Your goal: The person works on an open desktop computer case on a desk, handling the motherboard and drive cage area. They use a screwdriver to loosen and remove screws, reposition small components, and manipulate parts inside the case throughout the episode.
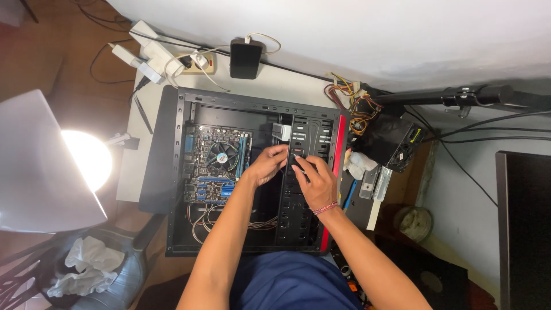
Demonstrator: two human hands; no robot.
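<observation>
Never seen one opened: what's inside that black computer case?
Inside the computer case: a motherboard with its cooler fan, loose wires and a drive cage. Both hands hide what they grip there.

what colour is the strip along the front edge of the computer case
Red, running down the right side of the black computer case as the strip; the head view shows it.

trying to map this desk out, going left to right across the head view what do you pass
Lit lamp → bin with crumpled paper → motherboard with its fan → left hand → right hand → red front edge of the case → loose power supply → dark monitor.
</observation>
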